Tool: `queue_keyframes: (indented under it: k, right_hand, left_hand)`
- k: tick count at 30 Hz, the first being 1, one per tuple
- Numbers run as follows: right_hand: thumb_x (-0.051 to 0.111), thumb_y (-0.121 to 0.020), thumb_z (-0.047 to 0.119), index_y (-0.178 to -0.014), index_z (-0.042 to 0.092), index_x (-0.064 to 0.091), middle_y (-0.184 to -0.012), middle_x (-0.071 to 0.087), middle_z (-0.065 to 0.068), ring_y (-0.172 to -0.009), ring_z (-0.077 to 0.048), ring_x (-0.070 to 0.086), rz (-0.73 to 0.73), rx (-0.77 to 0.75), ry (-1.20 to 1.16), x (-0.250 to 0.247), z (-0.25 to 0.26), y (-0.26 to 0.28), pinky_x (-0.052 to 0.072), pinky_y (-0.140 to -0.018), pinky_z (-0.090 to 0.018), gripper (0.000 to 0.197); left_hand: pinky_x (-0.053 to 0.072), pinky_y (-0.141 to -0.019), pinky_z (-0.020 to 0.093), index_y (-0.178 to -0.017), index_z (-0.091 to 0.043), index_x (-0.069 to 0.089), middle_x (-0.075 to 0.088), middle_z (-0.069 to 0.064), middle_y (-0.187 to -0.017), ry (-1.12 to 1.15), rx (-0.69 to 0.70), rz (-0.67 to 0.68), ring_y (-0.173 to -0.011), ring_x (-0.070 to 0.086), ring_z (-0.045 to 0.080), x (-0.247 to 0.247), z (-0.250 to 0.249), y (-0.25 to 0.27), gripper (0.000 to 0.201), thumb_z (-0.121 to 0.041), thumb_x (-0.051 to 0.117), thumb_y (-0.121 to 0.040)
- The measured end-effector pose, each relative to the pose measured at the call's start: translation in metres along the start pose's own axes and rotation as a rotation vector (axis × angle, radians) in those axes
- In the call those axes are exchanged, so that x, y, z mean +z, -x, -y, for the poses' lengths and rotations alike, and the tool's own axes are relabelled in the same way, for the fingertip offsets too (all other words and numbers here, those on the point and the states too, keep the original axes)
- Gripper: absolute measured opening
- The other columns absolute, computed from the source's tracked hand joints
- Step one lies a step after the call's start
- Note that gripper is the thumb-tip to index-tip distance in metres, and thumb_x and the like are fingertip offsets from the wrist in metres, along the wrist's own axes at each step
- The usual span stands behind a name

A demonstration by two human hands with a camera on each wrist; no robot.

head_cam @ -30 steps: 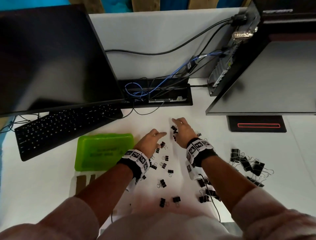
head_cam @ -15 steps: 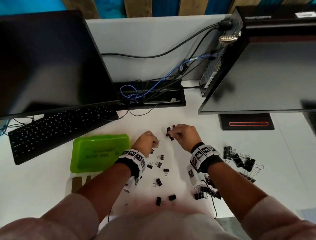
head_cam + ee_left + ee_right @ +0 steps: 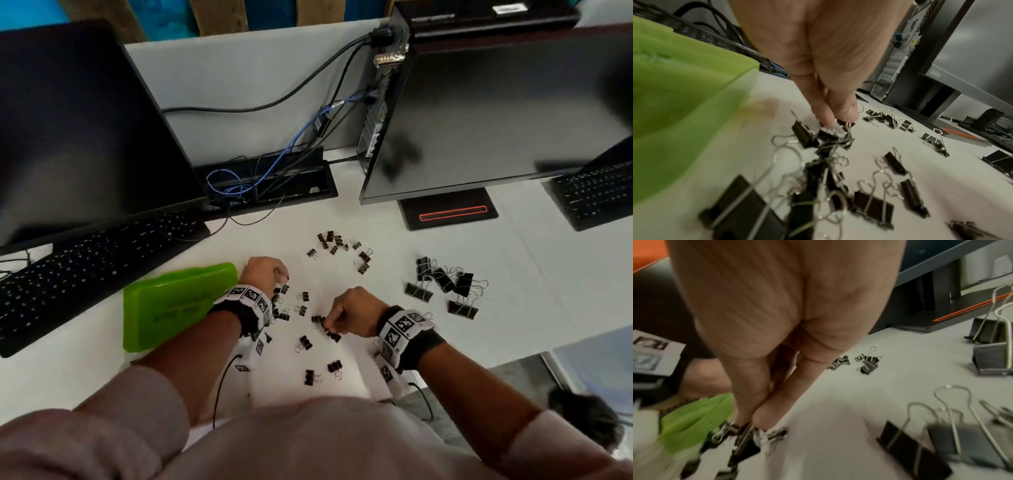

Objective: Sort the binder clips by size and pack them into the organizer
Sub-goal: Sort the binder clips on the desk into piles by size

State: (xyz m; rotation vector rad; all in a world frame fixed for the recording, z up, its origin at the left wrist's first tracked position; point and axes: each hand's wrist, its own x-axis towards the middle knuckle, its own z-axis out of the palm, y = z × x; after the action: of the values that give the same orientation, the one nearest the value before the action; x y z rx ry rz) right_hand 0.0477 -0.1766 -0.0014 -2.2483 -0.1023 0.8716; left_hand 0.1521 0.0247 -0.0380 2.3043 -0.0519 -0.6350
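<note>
On the white bench (image 3: 513,342), the green organizer (image 3: 178,305) lies closed just in front of the black keyboard (image 3: 85,274), and every place here is told from it. The left hand (image 3: 265,274) sits at the organizer's right edge, fingers curled down; the left wrist view shows its fingertips (image 3: 830,113) pinching a small binder clip (image 3: 828,134) at the top of a tangled bunch. Further right of the organizer, the right hand (image 3: 352,313) pinches small clips (image 3: 745,434) between thumb and fingers, though blur in the right wrist view makes their number uncertain. Loose small clips (image 3: 308,342) lie scattered between the hands and toward the bench's near edge. A cluster of small clips (image 3: 337,243) lies well beyond the hands, with bare bench between. The large clips (image 3: 445,287) form a group far right of the organizer, apart from the rest. Only the head view shows that group whole; the right wrist view shows large clips (image 3: 920,451) close beside that hand.
</note>
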Motion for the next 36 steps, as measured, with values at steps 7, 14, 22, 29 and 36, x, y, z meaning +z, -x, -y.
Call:
queue_keyframes:
  k: [7,14,22,29,36]
  right_hand:
    - [0.066,-0.079,0.007,-0.098,0.015,0.074,-0.104,0.073,-0.002,-0.092,-0.016,0.066,0.071,0.000,0.136,0.042,0.004,0.009,0.048,-0.084,-0.020,0.023]
    - [0.078,-0.071,0.019,-0.082,0.043,0.056,-0.112,0.066,-0.002,-0.081,-0.016,0.065,-0.050,-0.004,-0.059,0.049,-0.004,0.019,0.054,-0.079,-0.027,0.034]
    - [0.080,-0.065,0.012,-0.145,0.020,0.018,-0.134,0.031,-0.002,-0.111,-0.026,0.054,0.089,-0.027,0.256,0.073,-0.012,0.032,0.048,-0.082,-0.030,0.101]
    - [0.068,-0.074,0.005,-0.140,0.016,0.030,-0.128,0.039,-0.006,-0.105,-0.028,0.057,-0.038,-0.075,0.187,0.086,-0.013,0.028,0.048,-0.083,-0.033,0.078]
    - [0.077,-0.070,0.041,-0.135,0.029,0.039,-0.127,0.048,0.009,-0.099,-0.013,0.056,0.083,-0.021,0.236,0.055,-0.011,0.027,0.047,-0.090,-0.036,0.077]
  left_hand:
    - [0.052,-0.077,0.017,-0.081,-0.007,0.075,0.071,0.006,-0.087,-0.043,0.227,0.066,-0.078,0.067,0.015,-0.015,-0.021,0.035,0.012,0.001,0.065,-0.079]
    - [0.053,-0.073,0.017,-0.082,-0.024,0.074,0.075,-0.007,-0.072,-0.214,0.179,0.270,-0.065,0.064,-0.004,0.028,0.008,0.097,0.020,-0.009,0.061,-0.079]
    - [0.050,-0.077,0.023,-0.098,-0.008,0.070,0.070,0.013,-0.099,-0.173,0.100,0.343,-0.084,0.067,0.021,0.048,0.012,0.118,0.021,-0.002,0.070,-0.079]
    - [0.052,-0.086,0.030,-0.112,-0.010,0.062,0.055,0.000,-0.101,-0.183,0.204,0.290,-0.096,0.062,0.025,0.045,0.019,0.130,0.043,0.015,0.048,-0.080]
    - [0.044,-0.100,0.036,-0.128,-0.012,0.050,0.056,0.011,-0.118,-0.474,0.169,-0.055,-0.113,0.050,0.027,0.004,0.030,0.105,0.064,0.020,0.044,-0.072]
